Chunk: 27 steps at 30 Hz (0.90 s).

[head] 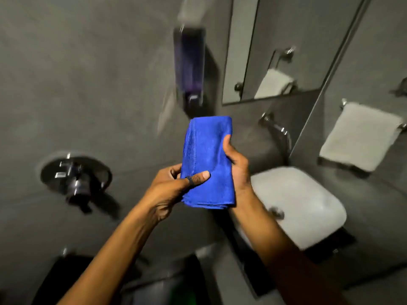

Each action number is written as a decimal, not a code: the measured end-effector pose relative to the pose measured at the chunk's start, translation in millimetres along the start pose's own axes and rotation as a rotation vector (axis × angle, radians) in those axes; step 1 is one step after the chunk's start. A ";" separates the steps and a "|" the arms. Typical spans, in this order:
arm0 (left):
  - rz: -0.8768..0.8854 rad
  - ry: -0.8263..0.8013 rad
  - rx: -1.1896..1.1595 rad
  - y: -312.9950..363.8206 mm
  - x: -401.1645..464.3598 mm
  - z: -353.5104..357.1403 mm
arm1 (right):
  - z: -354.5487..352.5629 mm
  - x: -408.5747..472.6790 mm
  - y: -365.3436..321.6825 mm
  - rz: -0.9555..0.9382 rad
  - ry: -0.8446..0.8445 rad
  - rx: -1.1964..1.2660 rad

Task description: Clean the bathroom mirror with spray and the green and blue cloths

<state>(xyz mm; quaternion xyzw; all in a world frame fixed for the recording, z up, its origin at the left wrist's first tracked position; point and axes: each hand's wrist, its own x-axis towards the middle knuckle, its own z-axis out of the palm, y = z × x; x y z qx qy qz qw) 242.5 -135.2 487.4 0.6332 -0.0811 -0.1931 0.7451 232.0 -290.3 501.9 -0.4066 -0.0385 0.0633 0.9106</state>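
Shower valve [76,176] on the grey wall at far left. Left hand [174,186], thumb pressed across the folded blue cloth [208,164], fingers curled behind its left edge. Right hand [236,164] closed on the cloth's right edge; the cloth is held upright between the 2 hands. Mirror [286,47] at upper right; white sink [299,208] below it; white towel [361,135] hanging at far right.

cloth [208,161] between both hands | mirror [286,45] upper right | sink [304,205] below mirror
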 end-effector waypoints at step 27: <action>-0.997 0.686 0.447 -555.7 -182.1 -169.0 | -238.6 -22.0 553.9 0.697 -0.211 -1.509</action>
